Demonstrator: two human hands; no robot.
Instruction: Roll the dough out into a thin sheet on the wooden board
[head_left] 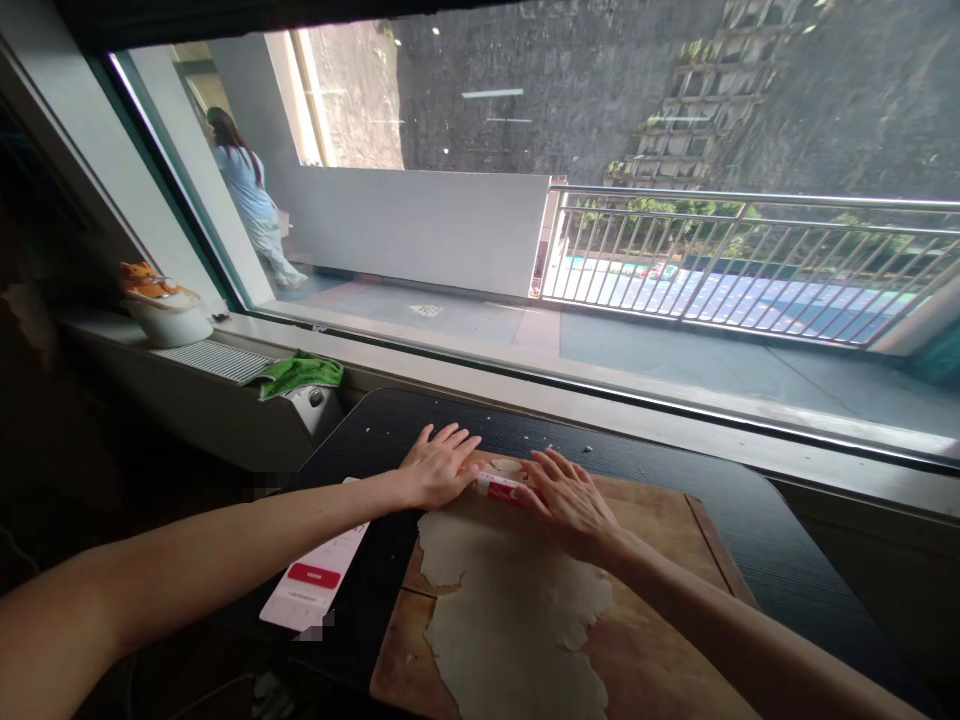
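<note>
A wide, thin sheet of dough (pixel 517 610) with ragged edges lies on a wooden board (pixel 667 530). Across its far end sits a cylinder with a red and white wrapping (pixel 501 488), only its middle showing between my hands. My left hand (pixel 442 468) lies palm down over the left end, fingers stretched out. At the other end my right hand (pixel 574 505) is also flat, with its fingers spread and touching the cylinder. What the hidden ends look like I cannot tell.
A phone-like panel with a red button (pixel 313 575) lies left of the board on the dark table (pixel 757 510). Small crumbs dot the far side. A green cloth (pixel 300 374) and white bucket (pixel 171 318) rest by the window; outside, a person (pixel 247 195) stands near a railing (pixel 735 265).
</note>
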